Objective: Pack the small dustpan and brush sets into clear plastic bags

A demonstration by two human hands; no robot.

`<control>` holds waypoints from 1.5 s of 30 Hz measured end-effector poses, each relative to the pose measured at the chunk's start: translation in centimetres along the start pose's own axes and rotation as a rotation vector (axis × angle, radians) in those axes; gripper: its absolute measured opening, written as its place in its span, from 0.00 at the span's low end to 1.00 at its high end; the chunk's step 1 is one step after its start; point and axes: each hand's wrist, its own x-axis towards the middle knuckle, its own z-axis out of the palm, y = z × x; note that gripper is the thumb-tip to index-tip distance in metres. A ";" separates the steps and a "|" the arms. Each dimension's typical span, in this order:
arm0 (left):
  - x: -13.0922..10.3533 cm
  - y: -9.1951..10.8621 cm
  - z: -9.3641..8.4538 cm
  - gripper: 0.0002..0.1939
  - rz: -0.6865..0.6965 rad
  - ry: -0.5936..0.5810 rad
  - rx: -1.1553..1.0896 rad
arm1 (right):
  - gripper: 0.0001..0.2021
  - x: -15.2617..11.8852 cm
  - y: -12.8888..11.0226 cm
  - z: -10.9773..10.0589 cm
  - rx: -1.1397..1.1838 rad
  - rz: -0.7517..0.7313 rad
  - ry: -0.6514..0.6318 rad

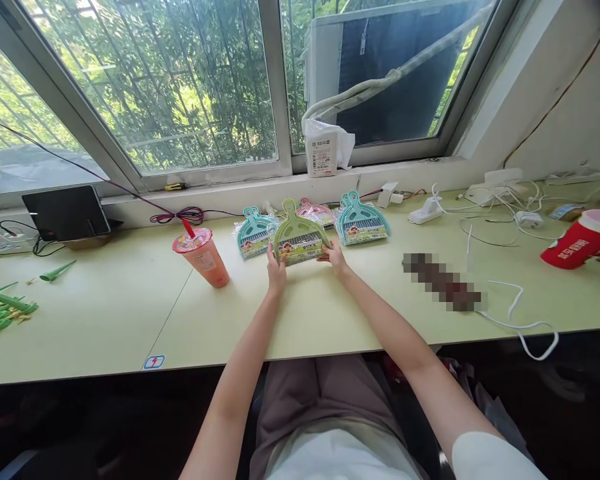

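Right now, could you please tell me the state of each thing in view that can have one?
Yellow-green dustpan set: held by both sides
Left hand: closed on its left edge
Right hand: closed on its right edge
Left blue dustpan set: plastic-wrapped
Pink dustpan set: partly hidden
Orange drink cup: standing, straw in
Screen: dark, propped up
Dark cable: coiled
White cable: loose, uncoiled

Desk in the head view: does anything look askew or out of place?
Yes: toward the right, a white cord droops in a loop past the front edge of the desk, where it could snag.
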 end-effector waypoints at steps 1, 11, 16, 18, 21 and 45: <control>0.1 0.0 -0.1 0.31 -0.023 0.042 -0.002 | 0.08 0.0 0.1 0.2 -0.017 -0.012 -0.023; 0.0 0.4 -0.5 0.18 -0.095 0.235 0.182 | 0.18 -1.9 0.1 1.5 -0.697 -0.266 0.051; -0.1 0.6 -0.4 0.16 -0.044 0.178 0.201 | 0.20 -1.8 0.4 1.5 -0.617 -0.249 0.091; -0.2 0.8 -0.2 0.20 -0.034 0.142 0.191 | 0.19 -1.4 0.6 1.3 -0.500 -0.203 0.064; -0.3 1.0 0.0 0.32 -0.032 0.133 0.201 | 0.19 -1.2 0.8 1.3 -0.407 -0.189 0.072; 0.4 0.4 -0.5 0.13 -0.251 0.270 0.113 | 0.12 0.7 0.2 0.2 -0.388 -0.199 -0.027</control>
